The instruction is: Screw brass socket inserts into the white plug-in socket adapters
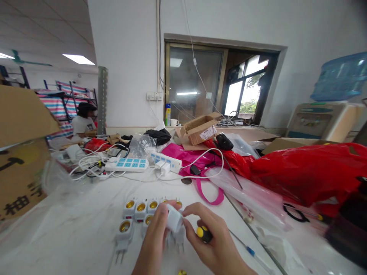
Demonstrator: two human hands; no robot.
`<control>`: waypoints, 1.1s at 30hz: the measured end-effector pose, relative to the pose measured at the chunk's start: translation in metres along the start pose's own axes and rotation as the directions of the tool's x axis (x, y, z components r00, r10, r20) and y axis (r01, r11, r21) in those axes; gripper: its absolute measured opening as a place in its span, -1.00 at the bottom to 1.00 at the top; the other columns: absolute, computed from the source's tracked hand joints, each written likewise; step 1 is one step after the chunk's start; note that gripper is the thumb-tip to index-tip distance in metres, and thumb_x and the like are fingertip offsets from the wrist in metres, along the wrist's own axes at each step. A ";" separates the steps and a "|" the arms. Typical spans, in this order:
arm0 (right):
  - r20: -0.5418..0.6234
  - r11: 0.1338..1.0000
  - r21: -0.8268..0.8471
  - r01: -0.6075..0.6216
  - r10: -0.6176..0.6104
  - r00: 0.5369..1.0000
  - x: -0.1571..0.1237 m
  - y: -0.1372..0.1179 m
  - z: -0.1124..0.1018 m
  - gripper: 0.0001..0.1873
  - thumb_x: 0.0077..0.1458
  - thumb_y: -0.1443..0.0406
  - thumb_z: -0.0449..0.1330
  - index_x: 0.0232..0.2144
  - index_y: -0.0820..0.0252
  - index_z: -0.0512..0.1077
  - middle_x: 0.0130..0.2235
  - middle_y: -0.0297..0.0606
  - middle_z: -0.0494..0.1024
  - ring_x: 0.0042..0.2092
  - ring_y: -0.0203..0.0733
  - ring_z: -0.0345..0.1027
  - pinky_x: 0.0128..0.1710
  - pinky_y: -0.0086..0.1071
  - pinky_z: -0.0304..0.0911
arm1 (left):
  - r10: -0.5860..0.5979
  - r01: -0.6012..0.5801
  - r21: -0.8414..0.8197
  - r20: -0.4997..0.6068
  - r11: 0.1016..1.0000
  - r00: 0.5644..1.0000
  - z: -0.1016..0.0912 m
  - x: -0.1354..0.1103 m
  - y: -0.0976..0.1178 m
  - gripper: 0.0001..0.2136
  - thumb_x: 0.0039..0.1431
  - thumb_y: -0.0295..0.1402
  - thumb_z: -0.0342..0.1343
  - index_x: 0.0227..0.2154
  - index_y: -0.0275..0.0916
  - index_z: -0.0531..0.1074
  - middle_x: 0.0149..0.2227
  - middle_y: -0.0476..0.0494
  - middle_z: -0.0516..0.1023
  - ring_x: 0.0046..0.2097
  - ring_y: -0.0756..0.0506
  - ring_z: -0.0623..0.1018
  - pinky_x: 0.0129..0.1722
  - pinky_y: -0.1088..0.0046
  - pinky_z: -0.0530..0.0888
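Observation:
My left hand (156, 231) is closed around a white plug-in lamp socket (174, 219), held tilted above the table. In my right hand (213, 236), the curled fingers keep a screwdriver (204, 233) with a yellow and black handle against the palm. The right thumb and forefinger meet at the edge of the held socket; whether something small is between them I cannot make out. Several more white lamp sockets with brass-coloured threads stand under and beside my hands, among them a socket (125, 229) with its two prongs toward me. A small yellow piece (182, 272) lies at the bottom edge.
Behind the sockets lie a power strip (126, 164), a second strip (166, 162) with a plugged-in charger, and tangled white cables. A cardboard box (23, 164) stands at left, red plastic bags (304, 175) at right. A thin blue-banded tool (250, 250) lies right of my hand. Another person (83, 122) sits far left.

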State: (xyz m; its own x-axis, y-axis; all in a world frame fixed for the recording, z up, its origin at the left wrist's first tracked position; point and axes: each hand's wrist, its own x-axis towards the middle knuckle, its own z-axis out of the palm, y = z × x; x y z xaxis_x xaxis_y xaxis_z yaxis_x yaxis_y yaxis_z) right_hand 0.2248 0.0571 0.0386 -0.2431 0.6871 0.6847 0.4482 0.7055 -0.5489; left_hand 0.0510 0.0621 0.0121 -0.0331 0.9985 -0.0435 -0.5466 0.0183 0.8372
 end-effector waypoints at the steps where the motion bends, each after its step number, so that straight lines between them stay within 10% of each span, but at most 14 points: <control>1: -0.028 1.000 -0.004 -0.002 0.002 1.000 -0.002 0.003 -0.001 -0.70 0.27 0.37 0.28 0.02 -0.01 0.52 -0.11 -0.31 0.73 -0.19 -0.21 0.66 -0.26 -0.47 0.49 | 0.010 -0.010 0.003 -0.011 1.000 1.000 0.001 -0.001 -0.005 -0.50 0.13 0.06 0.50 -0.05 -0.21 0.69 0.02 -0.29 0.76 0.18 -0.36 0.67 0.12 0.27 0.60; 8: 0.054 0.995 -0.009 0.095 -0.094 0.994 -0.008 0.001 -0.003 -0.59 0.32 0.37 0.25 0.18 0.05 0.52 -0.09 -0.17 0.74 -0.15 -0.14 0.70 -0.13 -0.42 0.60 | -0.038 0.045 -0.226 0.035 0.973 0.999 0.012 -0.010 -0.009 -0.48 0.09 -0.02 0.57 -0.04 -0.32 0.73 0.01 -0.41 0.78 0.17 -0.38 0.71 0.09 0.27 0.67; 13: 0.032 0.992 -0.041 0.117 -0.115 0.993 -0.010 -0.001 0.001 -0.53 0.33 0.30 0.34 0.26 0.03 0.49 0.07 -0.08 0.72 0.03 -0.04 0.71 0.04 -0.35 0.62 | -0.257 0.231 -0.329 -0.038 0.916 0.966 0.014 -0.010 0.010 -0.71 0.39 -0.24 0.37 -0.04 -0.41 0.66 -0.05 -0.43 0.79 -0.07 -0.25 0.81 -0.28 0.48 0.72; 20: 0.000 0.986 -0.019 0.166 -0.166 0.986 -0.012 0.001 0.007 -0.53 0.36 0.39 0.30 0.25 -0.01 0.45 -0.03 -0.14 0.67 -0.10 -0.13 0.68 -0.13 -0.39 0.60 | -0.352 0.308 -0.421 -0.029 0.853 0.935 0.018 -0.012 0.017 -0.65 0.48 -0.22 0.26 0.04 -0.48 0.60 -0.11 -0.46 0.79 -0.18 -0.21 0.82 -0.36 0.54 0.70; 27: -0.153 0.984 0.050 0.172 -0.163 0.975 -0.011 -0.006 -0.002 -0.90 0.51 0.33 0.12 -0.10 0.07 0.43 -0.32 -0.33 0.46 -0.36 -0.23 0.42 -0.37 -0.42 0.38 | -0.246 0.176 -0.405 -0.127 0.897 0.961 0.031 -0.018 0.037 -0.83 0.50 -0.34 0.21 -0.12 -0.39 0.58 -0.10 -0.46 0.79 -0.05 -0.28 0.82 -0.14 0.37 0.78; 33: -0.242 0.988 -0.027 0.152 -0.154 0.958 -0.023 -0.009 -0.011 -0.60 0.59 0.01 -0.03 -0.16 0.07 0.45 -0.41 -0.34 0.39 -0.41 -0.16 0.36 -0.37 -0.30 0.28 | -0.002 -0.026 -0.238 -0.119 0.971 0.993 0.015 -0.011 0.036 -0.82 0.34 -0.29 0.41 -0.23 -0.33 0.66 -0.11 -0.36 0.80 -0.06 -0.19 0.79 -0.03 0.43 0.72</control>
State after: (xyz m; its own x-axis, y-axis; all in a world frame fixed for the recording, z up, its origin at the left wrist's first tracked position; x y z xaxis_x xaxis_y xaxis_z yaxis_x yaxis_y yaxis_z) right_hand 0.2356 0.0333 0.0332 -0.0941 0.5074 0.8565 0.4292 0.7970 -0.4250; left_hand 0.0446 0.0522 0.0508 -0.1314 0.9852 -0.1101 -0.7291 -0.0208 0.6841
